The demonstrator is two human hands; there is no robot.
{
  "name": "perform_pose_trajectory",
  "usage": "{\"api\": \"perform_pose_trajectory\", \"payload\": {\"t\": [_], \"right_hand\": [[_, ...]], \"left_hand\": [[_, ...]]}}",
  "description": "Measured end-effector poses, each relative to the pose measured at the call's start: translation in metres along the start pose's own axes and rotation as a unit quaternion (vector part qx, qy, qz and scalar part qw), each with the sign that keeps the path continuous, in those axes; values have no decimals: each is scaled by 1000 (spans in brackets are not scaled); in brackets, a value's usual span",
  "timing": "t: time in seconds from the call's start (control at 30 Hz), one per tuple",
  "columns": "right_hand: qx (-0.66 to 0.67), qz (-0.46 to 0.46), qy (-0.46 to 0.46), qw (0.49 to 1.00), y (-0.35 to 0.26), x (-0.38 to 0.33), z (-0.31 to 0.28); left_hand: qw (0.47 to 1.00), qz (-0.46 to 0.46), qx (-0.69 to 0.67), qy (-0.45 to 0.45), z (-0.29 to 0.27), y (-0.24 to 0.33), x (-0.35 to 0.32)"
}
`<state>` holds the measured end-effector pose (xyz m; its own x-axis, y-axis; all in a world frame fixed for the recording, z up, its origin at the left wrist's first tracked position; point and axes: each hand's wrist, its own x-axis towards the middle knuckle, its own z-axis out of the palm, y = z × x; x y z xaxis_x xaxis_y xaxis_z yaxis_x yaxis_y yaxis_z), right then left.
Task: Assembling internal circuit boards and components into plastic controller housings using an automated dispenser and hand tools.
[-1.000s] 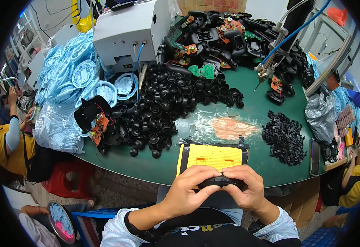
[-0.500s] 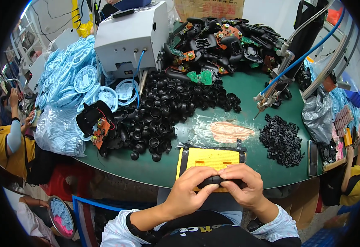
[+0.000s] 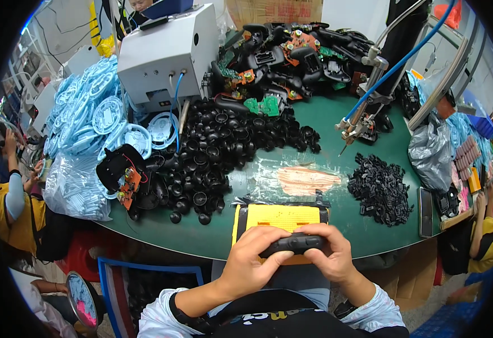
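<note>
A black oblong plastic casing (image 3: 294,244) with small rounded bumps along its side is held level in front of me. My left hand (image 3: 253,258) grips its left end, fingers over the top and thumb below. At the other end, my right hand (image 3: 334,254) holds it the same way, fingertips along the upper edge. Both hands are closed on it, over the near part of a yellow ridged pad (image 3: 280,215) with black tape at its borders. The casing's underside and ends are partly hidden by my fingers.
Black round caps (image 3: 212,152) are heaped left of centre, with black controller shells and circuit boards (image 3: 291,56) behind. A grey machine (image 3: 164,56) stands near light-blue plastic parts (image 3: 91,112). A metal dispensing nozzle (image 3: 350,132) hangs above the green table near small black pieces (image 3: 380,188).
The casing has been tilted, so more of its bumpy side faces up, and my fingers have spread further apart along it. The whole view has shifted slightly.
</note>
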<state>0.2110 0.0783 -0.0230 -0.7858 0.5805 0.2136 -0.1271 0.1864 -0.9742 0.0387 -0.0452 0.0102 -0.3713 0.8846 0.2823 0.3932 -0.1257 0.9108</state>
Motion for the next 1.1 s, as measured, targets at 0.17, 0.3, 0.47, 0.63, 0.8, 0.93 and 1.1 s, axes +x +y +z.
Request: {"api": "perform_pose_trajectory", "payload": {"t": [0.17, 0.3, 0.47, 0.63, 0.8, 0.93, 1.1], "right_hand": [[214, -30, 19, 976, -17, 11, 4], [99, -14, -6, 995, -26, 18, -4], [125, 0, 10, 992, -14, 18, -4], [247, -5, 52, 968, -20, 20, 20], [-269, -82, -59, 958, -68, 45, -5], [-403, -102, -133, 900, -63, 47, 3], [-261, -114, -83, 955, -41, 40, -12]], "left_hand": [[965, -125, -230, 14, -3, -12, -6], [973, -85, -212, -18, -6, -14, -4], [987, -57, -143, -35, -3, -11, -5], [884, -121, -451, 26, 12, -14, 3], [996, 56, -68, 15, -6, -22, 13], [990, 105, 79, -51, -9, -4, 12], [998, 31, -42, -34, -17, -11, 4]]}}
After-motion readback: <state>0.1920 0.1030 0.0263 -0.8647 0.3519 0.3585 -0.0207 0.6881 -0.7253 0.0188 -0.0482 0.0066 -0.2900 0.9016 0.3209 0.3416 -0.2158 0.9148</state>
